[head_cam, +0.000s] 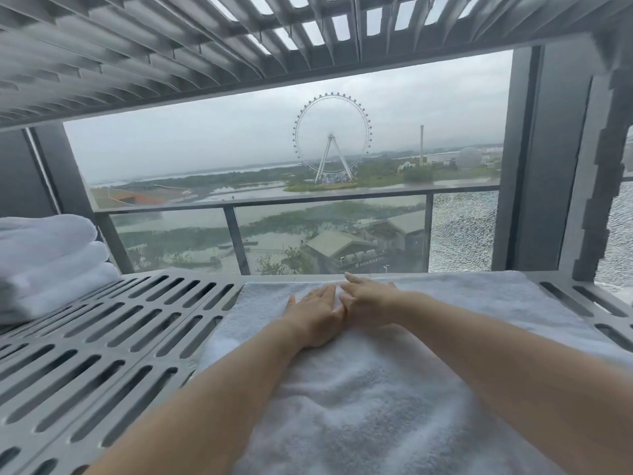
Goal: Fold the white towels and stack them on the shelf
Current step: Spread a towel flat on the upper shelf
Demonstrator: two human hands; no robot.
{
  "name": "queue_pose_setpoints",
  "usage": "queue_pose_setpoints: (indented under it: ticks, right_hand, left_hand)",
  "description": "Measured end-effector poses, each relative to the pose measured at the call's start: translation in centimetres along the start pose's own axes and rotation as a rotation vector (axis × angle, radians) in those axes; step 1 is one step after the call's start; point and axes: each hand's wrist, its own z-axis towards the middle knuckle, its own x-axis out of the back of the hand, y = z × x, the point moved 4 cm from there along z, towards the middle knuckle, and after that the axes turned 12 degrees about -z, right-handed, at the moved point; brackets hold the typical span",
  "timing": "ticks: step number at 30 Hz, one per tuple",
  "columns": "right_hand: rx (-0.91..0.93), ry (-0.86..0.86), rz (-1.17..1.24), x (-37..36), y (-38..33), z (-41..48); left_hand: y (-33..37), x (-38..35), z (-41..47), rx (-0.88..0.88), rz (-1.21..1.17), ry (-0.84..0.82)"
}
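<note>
Slatted grey shelf [120, 337], with a second slatted tier close overhead.

One white towel [376, 406] lies spread on the right half of the shelf. It reaches the shelf's far edge and runs back toward the person. Its long axis seems to lie near-to-far, but the near end is out of frame, so this is not certain.

Stack of folded towels [48, 258] sits at the far left of the shelf. Count: three layers visible, partly cut off by the frame edge.

Two hands. The left hand [313, 317] and right hand [370, 301] lie side by side and touching, near the spread towel's far edge and about mid-width. Grip: both are flat, fingers straight, pressing the cloth and holding nothing.

Judgement: smoothing step, fold not yet made. Most of the cloth lies behind the hands, toward the person. The stack is well apart to the left, and the left hand is the nearer one to it.
</note>
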Motion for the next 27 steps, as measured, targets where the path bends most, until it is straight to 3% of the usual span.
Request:
queue_pose_setpoints:
  ticks: [10,17,22,27]
  right_hand:
    - [-0.307,-0.019,-0.038,-1.6,2.8,-0.4]
    - [-0.145,0.016,0.005,-1.5,2.3,0.2]
    - [-0.28,0.024,0.017,-1.5,3.2,-0.3]
    - [-0.241,0.029,0.094,-0.9,4.0,-1.3]
  left_hand:
    - [-3.4,1.8,2.3,0.059,0.032,0.003]
    - [-2.9,1.4,2.8,-0.178,0.057,-0.07]
    - [-4.0,1.8,2.9,-0.146,0.083,-0.082]
    - [-1.5,1.4,3.0,-0.095,0.064,-0.138]
